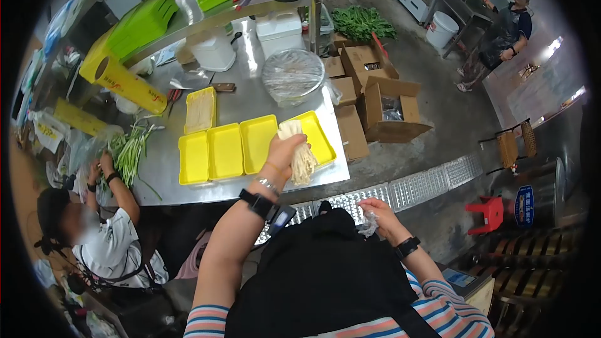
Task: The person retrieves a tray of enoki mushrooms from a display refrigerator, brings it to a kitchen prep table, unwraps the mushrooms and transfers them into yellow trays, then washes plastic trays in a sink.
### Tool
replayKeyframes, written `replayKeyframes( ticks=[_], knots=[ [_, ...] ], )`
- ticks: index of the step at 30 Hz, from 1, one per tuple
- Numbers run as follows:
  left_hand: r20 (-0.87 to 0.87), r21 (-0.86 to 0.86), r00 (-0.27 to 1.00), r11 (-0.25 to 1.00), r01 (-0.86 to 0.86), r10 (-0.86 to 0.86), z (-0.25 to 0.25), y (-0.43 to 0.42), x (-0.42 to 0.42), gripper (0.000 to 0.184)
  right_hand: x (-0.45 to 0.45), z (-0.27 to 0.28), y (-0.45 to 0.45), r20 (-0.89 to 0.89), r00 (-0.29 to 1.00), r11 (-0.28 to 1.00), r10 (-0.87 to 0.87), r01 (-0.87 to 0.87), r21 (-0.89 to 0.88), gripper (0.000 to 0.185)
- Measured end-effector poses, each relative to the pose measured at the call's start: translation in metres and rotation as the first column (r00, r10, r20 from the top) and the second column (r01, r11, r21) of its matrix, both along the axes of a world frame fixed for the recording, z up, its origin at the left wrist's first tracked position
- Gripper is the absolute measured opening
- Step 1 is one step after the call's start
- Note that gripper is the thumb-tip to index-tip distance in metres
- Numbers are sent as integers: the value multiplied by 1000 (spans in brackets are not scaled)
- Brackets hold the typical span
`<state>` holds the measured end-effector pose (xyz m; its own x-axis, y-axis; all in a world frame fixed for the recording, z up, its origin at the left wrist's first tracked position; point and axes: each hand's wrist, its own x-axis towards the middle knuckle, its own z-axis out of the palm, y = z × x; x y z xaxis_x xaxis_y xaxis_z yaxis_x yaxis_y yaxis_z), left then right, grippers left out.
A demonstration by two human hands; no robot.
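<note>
My left hand (pixel 285 155) is closed around a bunch of enoki mushrooms (pixel 304 166), held over the front of the steel table. Just beneath and behind it lies a yellow tray (pixel 320 138) at the right end of a row. More yellow trays (pixel 225 151) sit side by side to the left. Another yellow tray (pixel 210 94) behind them holds pale, thin strands, perhaps enoki too. Away from the table, beside my body, my right hand (pixel 387 220) grips a crumpled clear plastic wrapper (pixel 369 224).
Behind the trays are a knife (pixel 224 87) and a plastic-covered bowl (pixel 293 75). Cardboard boxes (pixel 391 109) stand right of the table. At the left, a co-worker (pixel 109 238) handles green stalks (pixel 133 153). Another person (pixel 507 31) stands far right; a red stool (pixel 487 214) is nearer.
</note>
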<state>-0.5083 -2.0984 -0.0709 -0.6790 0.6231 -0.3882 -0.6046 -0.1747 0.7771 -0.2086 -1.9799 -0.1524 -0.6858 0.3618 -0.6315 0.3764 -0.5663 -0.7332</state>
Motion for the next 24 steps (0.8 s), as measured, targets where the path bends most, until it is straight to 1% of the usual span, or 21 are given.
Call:
replayKeyframes(
  ticks=[1, 2, 3, 4, 5, 7, 8, 10, 11, 12, 13, 15, 16, 17, 18, 19, 20, 21, 22, 23, 24],
  knots=[
    [34, -57, 999, 998, -2, 4, -13, 16, -5, 32, 0, 4, 5, 12, 998, 998, -67, 67, 7, 15],
    [67, -114, 998, 993, -3, 10, -31, 31, -11, 33, 2, 3, 13, 11, 998, 998, -69, 69, 1, 15],
    [7, -111, 999, 993, -51, 53, -64, 43, -19, 36, 6, 2, 22, 20, 995, 995, -101, 101, 5, 15],
    [9, -118, 999, 992, -51, 53, -90, 52, -24, 36, 9, 1, 29, 30, 991, 991, -132, 132, 9, 15],
    [-196, -299, 980, 952, -68, 8, -113, 59, -27, 40, 10, 1, 34, 50, 988, 989, -148, 147, 27, 14],
    [-376, -474, 923, 873, -119, -79, -134, 63, -29, 44, 13, -5, 43, 47, 988, 989, -147, 147, 11, 14],
    [-436, -482, 895, 865, -142, -96, -142, 61, -29, 50, 15, -7, 47, 41, 988, 989, -149, 149, 4, 13],
    [-491, -497, 863, 853, -162, -122, -148, 53, -29, 55, 15, -10, 55, 40, 986, 987, -159, 160, -22, 13],
    [-306, -396, 951, 915, -80, -49, -130, 47, -26, 58, 13, -8, 58, 34, 986, 985, -166, 167, -37, 12],
    [-98, -272, 995, 962, -30, 3, -112, 40, -22, 62, 9, -3, 61, 40, 986, 986, -161, 162, -44, 12],
    [-97, -277, 995, 960, -35, 9, -98, 33, -19, 62, 2, 5, 64, 37, 983, 982, -180, 182, -47, 12],
    [-183, -246, 983, 969, -31, -15, -72, 15, -8, 64, -14, 20, 72, 31, 979, 979, -203, 203, -15, 12],
    [-178, -250, 984, 968, -31, -14, -57, 4, -1, 64, -24, 35, 75, 37, 979, 979, -201, 202, -18, 12],
    [-344, -352, 934, 935, -36, -94, -41, -10, 6, 64, -35, 55, 77, -19, 977, 977, -212, 211, -40, 13],
    [-492, -443, 850, 895, -60, -187, -25, -19, 8, 63, -43, 70, 81, -78, 972, 974, -222, 218, -59, 14],
    [-490, -442, 852, 895, -59, -186, -10, -27, 7, 63, -48, 77, 85, -187, 961, 971, -205, 177, -159, 20],
    [-364, -375, 887, 916, 140, -284, 3, -36, 3, 64, -61, 90, 84, -185, 961, 972, -204, 176, -157, 20],
    [-242, -276, 888, 905, 324, -391, 14, -44, 0, 65, -79, 103, 77, -279, 947, 983, -159, 125, -137, 24],
    [-243, -274, 891, 908, 316, -384, 24, -46, 1, 65, -97, 113, 68, -373, 922, 991, -108, 71, -111, 29],
    [-196, -193, 872, 890, 414, -448, 33, -43, 3, 65, -115, 120, 57, -379, 920, 992, -97, 60, -109, 29],
    [-160, -110, 845, 860, 499, -510, 41, -41, 4, 64, -136, 125, 45, -445, 894, 998, 58, -57, 15, 33]
  ],
)
